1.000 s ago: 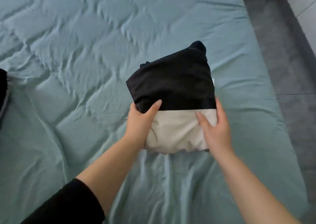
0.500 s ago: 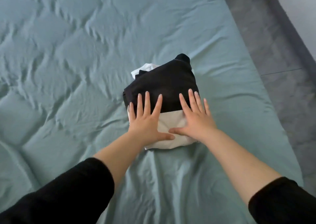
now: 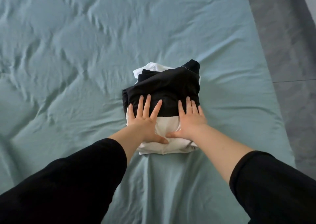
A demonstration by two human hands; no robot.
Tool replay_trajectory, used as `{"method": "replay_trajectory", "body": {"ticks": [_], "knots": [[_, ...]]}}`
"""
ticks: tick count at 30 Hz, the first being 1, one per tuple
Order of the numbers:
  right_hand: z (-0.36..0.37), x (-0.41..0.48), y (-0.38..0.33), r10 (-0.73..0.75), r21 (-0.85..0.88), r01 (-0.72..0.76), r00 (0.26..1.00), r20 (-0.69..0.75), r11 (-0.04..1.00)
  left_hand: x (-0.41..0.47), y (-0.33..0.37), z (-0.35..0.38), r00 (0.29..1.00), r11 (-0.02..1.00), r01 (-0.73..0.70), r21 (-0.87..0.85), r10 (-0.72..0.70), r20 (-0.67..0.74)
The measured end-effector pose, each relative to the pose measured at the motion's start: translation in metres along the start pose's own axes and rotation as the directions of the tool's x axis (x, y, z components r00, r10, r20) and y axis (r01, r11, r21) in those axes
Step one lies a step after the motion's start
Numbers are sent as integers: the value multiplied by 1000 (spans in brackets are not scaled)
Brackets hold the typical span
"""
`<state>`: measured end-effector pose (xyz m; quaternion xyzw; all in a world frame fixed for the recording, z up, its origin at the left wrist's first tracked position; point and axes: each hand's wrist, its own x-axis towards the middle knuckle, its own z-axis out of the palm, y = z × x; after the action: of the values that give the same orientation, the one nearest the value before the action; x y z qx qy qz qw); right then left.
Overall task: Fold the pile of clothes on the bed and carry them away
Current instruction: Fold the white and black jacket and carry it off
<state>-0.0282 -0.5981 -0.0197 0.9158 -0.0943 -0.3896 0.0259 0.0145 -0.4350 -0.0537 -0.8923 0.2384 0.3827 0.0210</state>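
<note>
A small stack of folded clothes sits at the centre of the frame on a wrinkled teal bedsheet (image 3: 85, 52): a folded black fabric garment (image 3: 167, 85) lies on top of a folded cream-white fabric garment (image 3: 168, 124), whose near half shows bare and whose far corner peeks out behind. The left hand (image 3: 145, 121) and right hand (image 3: 189, 119) press flat on the stack, fingers straight and spread, thumbs nearly meeting. Grey floor (image 3: 282, 35) fills the upper right.
</note>
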Motion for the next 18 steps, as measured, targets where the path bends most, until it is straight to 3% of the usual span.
{"method": "replay_trajectory", "body": {"ticks": [7, 9, 12, 14, 15, 17, 18], "knots": [[-10, 10, 12, -118, -93, 116, 993, -16, 989, -9, 11, -3, 994, 995, 95, 20, -94, -53], [-4, 4, 24, -179, -33, 178, 983, -45, 984, -18, 15, -5, 992, 996, 79, -30, -81, -96], [4, -3, 51, -318, 181, 332, 942, -106, 926, -36, 19, -2, 954, 975, 65, -214, -124, -273], [11, -7, 72, -345, 499, 397, 917, -198, 770, -47, 20, 4, 885, 911, 129, -390, -283, -369], [15, -9, 81, -270, 696, 375, 927, -262, 612, -53, 21, 8, 847, 846, 178, -502, -392, -359], [26, -13, 97, 23, 898, 313, 942, -336, 308, -57, 19, 15, 791, 633, 206, -746, -556, -254], [31, -14, 103, 141, 936, 267, 942, -303, 228, -58, 17, 19, 777, 515, 188, -837, -599, -194]]}}
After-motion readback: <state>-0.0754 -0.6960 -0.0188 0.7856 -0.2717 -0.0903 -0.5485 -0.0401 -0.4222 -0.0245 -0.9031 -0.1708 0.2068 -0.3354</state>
